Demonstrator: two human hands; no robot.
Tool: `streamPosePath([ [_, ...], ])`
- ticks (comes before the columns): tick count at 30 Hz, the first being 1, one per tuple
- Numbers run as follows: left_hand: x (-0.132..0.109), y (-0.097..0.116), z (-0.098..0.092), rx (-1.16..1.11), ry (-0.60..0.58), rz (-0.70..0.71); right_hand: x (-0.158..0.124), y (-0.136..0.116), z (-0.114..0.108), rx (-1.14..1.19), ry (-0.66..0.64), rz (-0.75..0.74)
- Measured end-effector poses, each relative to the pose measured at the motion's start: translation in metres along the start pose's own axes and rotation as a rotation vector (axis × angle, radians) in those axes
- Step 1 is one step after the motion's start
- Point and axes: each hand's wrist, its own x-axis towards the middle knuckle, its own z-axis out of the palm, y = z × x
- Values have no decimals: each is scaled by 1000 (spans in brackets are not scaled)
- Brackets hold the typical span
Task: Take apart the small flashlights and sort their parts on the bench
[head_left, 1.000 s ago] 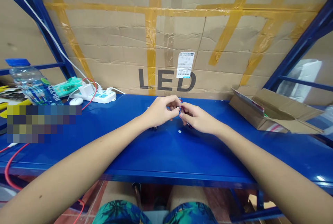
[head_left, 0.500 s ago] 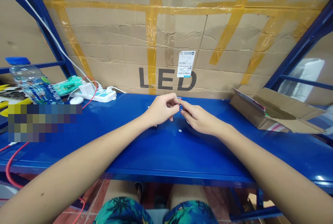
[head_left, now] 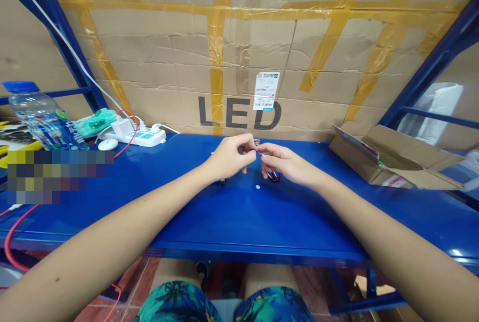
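A: State of the fingers?
B: Left hand: thumb and forefinger pinched. Right hand: fingers nearly closed. Between the fingertips of both is a thin purplish wire; its ends are hidden.
A: What has changed?
B: Half a second ago the right fingers lay over the wire and hid most of it. They have drawn back slightly, baring it, and red-and-dark loops now show just below the right fingers. I judge the piece is still being worked between both hands, not released.
A: Writing?
B: Beyond the fingers, the large cardboard reads "LED" in black. The white label above the fingertips has a barcode and print too small to read. Far left of the fingers, the bottle carries lettering I cannot make out; no brand confirmed.
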Motion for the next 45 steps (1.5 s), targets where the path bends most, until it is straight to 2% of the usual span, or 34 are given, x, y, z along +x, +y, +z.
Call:
streamPosePath([
  [5, -1, 0, 0, 5, -7, 4, 0, 2, 1, 192, 15, 25],
  [15, -2, 2, 2, 16, -26, 25, 3, 8, -3, 194, 6, 25],
  [27, -1, -5, 3, 42, -16, 45, -1, -4, -6, -71, -30, 28],
  [45, -1, -8, 5, -6, -5, 12, 3, 4, 2, -117, 136, 21],
])
